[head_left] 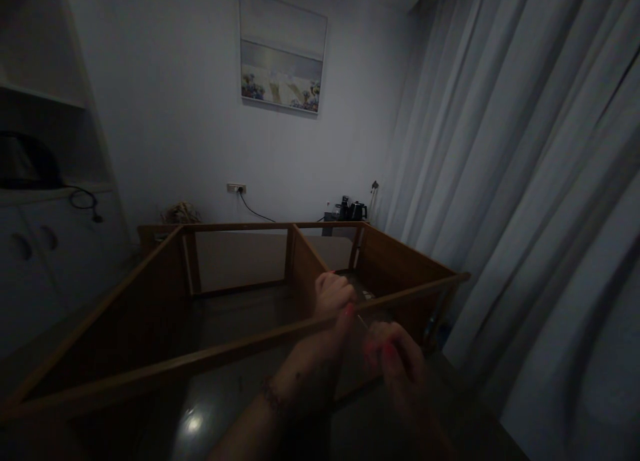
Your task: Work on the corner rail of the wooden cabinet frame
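Observation:
A brown wooden cabinet frame point(210, 357) lies on its back on the dark glossy floor, with a divider panel point(305, 261) across its middle. My left hand point(333, 297) is closed over the top of the near rail where the divider meets it. My right hand point(393, 357) is closed in a pinch just in front of that rail, holding a thin metal piece point(362, 321) that points at the joint. Dim light hides what the piece is.
Grey curtains point(525, 181) hang along the right side. White cupboards point(45, 254) stand at the left with a dark object on top. On the back wall hang a painting point(283, 51) and a socket point(236, 188) with a cable; a kettle set point(350, 211) sits behind the frame.

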The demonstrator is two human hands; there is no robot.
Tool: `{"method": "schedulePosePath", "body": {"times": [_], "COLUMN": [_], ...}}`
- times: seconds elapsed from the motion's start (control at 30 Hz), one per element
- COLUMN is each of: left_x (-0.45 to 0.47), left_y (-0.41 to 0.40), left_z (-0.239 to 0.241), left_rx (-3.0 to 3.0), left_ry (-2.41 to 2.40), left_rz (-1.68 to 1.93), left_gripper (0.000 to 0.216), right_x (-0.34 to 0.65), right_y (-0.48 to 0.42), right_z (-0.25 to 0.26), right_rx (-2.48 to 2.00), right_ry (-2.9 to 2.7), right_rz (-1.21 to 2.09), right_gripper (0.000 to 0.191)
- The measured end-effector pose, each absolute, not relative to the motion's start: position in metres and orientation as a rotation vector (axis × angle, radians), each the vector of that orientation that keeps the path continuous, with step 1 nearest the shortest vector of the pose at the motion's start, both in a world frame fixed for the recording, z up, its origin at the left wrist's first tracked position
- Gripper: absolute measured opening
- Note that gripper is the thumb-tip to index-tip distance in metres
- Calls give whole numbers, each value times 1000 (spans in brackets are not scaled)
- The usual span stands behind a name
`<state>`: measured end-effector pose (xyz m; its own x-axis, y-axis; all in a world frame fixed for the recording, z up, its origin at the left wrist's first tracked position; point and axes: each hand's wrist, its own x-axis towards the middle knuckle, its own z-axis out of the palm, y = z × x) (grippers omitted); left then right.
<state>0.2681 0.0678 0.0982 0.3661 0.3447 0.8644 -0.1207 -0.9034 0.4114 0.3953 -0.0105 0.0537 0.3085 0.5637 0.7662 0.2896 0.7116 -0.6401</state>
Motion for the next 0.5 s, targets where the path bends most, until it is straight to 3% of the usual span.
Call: {"method": "schedulePosePath", "body": {"times": [0.17, 0.33, 0.5], "left_x": [274, 283, 275], "left_y": [71, 79, 73], "left_z": [96, 93, 98], "left_rx": [2195, 2109, 2177], "left_ry": [175, 192, 215], "left_rz": [1560, 1639, 1535], "left_gripper": [39, 54, 43], "right_x": [395, 394, 391], "right_y": [-11, -9, -10], "right_z": [55, 58, 66], "right_rx": [-825, -737, -749], "right_ry": [-1316, -1354, -1402], "right_rz": [105, 148, 136], "right_gripper": [27, 28, 31]}}
